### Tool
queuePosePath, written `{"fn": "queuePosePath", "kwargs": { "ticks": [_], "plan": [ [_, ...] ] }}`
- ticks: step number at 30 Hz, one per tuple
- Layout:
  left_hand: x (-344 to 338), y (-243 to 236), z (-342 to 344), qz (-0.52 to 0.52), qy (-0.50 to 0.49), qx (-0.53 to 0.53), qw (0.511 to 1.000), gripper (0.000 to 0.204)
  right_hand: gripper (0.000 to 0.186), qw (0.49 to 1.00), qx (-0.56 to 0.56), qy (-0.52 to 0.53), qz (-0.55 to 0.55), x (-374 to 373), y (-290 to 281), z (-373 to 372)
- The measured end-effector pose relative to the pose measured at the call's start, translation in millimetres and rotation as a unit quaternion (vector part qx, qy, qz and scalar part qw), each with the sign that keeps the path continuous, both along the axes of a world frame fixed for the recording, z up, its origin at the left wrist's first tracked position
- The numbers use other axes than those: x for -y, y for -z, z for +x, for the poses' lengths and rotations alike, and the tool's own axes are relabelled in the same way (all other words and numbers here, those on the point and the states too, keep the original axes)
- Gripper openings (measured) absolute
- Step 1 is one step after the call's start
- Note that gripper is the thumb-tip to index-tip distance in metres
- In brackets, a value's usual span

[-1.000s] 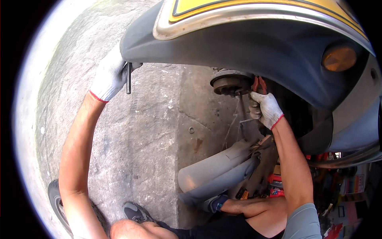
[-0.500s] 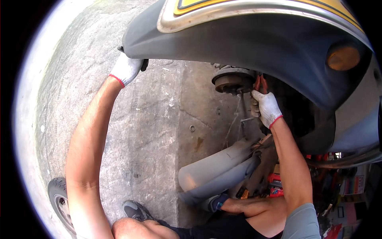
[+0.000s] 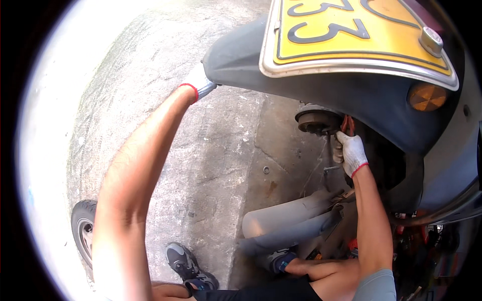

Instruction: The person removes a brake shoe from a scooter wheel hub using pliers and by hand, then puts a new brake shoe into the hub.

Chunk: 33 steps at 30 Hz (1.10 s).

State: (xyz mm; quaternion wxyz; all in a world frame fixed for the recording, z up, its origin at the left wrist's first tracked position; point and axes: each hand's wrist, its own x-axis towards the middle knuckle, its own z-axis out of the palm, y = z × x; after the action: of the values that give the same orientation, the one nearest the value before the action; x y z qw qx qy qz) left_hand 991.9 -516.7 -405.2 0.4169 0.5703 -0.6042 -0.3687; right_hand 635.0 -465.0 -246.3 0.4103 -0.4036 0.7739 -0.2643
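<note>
Rear mudguard (image 3: pixel 311 85) of the scooter is sitting top centre, grey, with the yellow plate (image 3: pixel 351 35) bolted on it; its long axis is running from the tip at upper left toward the orange reflector (image 3: pixel 427 96) at right, tip pointing left. Left hand (image 3: pixel 200 83), white glove with a red cuff, is now tucking under that left tip; a second ago it was lower and further left over the concrete floor (image 3: pixel 165 165), holding a thin dark tool. Tool is no longer showing, and the fingers are hidden under the mudguard edge, so cannot tell what they are holding. Judging by that, the left hand is bracing or lifting the tail now. A loose wheel (image 3: pixel 83 236) is lying at the floor's lower left edge, and the grey shoe (image 3: pixel 188 266) is planted beside it. Right hand (image 3: pixel 350 153) is staying put, fingers curled around red parts by the round brake hub (image 3: pixel 316 122), above the grey exhaust (image 3: pixel 286 220).
</note>
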Motion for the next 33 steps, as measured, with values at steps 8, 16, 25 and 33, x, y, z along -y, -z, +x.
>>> {"fn": "queuePosePath", "kwargs": {
  "ticks": [8, 16, 25, 33],
  "plan": [
    [-7.8, 11.6, -10.2, -0.071, -0.066, -0.269, 0.958, 0.037, 0.019, 0.998, 0.024, 0.027, 0.042, -2.9, -11.9, 4.6],
    [14.1, 40.6, -1.7, -0.185, -0.121, -0.11, 0.969, 0.026, 0.02, 0.996, 0.036, 0.013, 0.084, 3.6, -25.2, 9.2],
    [49.0, 37.4, 24.6, -0.088, -0.043, -0.082, 0.992, 0.026, 0.017, 0.997, 0.026, 0.024, 0.065, -0.6, -16.3, 6.2],
    [39.6, 31.9, 38.0, 0.084, 0.018, 0.014, 0.996, 0.032, 0.017, 0.998, 0.029, 0.032, 0.036, 2.3, -6.1, -3.1]
  ]
}}
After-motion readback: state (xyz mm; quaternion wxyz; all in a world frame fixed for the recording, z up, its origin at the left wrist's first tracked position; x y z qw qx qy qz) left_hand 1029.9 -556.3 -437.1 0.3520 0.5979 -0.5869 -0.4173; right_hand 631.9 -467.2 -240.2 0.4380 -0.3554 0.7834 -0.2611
